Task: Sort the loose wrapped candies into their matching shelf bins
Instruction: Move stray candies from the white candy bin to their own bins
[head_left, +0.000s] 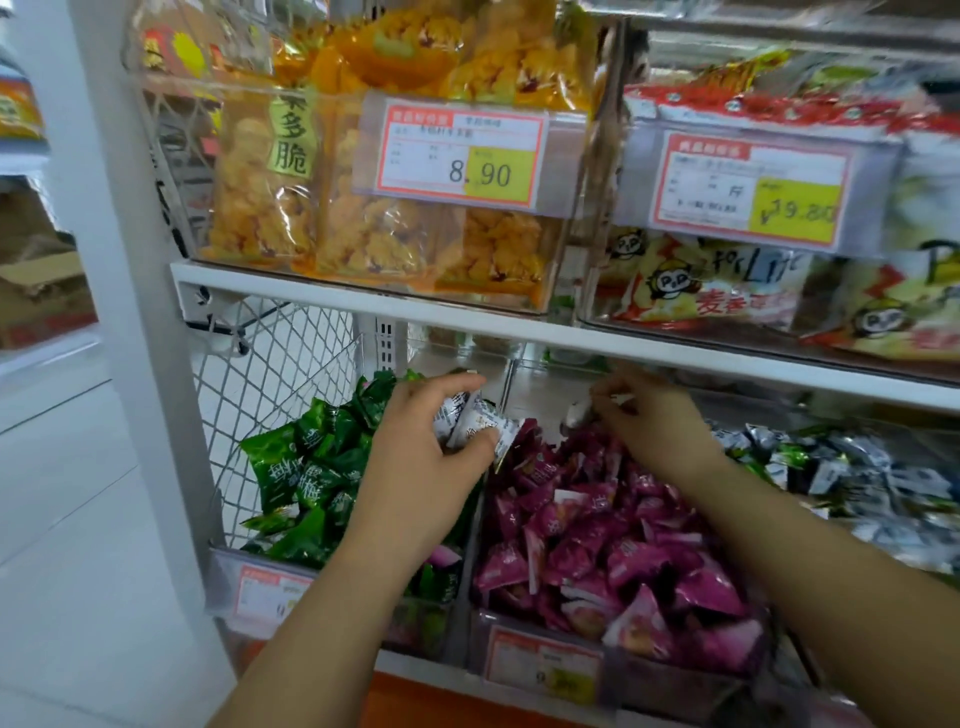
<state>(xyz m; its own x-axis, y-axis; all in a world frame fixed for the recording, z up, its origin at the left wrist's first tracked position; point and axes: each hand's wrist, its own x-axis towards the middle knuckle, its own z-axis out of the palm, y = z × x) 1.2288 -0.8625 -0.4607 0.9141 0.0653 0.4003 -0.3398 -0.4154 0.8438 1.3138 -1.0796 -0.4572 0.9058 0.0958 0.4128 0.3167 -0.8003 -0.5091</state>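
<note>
My left hand (426, 441) grips a small bunch of white-and-silver wrapped candies (480, 423) above the divider between two clear bins. The left bin (260, 587) holds green wrapped candies (306, 467). The middle bin (540, 660) is filled with purple wrapped candies (613, 551). My right hand (654, 421) reaches deep into the back of the purple bin, its fingertips pinching a small white candy (579, 413). A third bin at the right holds silver-and-green wrapped candies (831, 478).
The white shelf board (467, 325) hangs low just above both hands. On it stand clear bins of orange snack bags (374, 228) and red-and-white snack packs (727, 291) with price tags. A white wire mesh side panel (270, 374) closes the left end.
</note>
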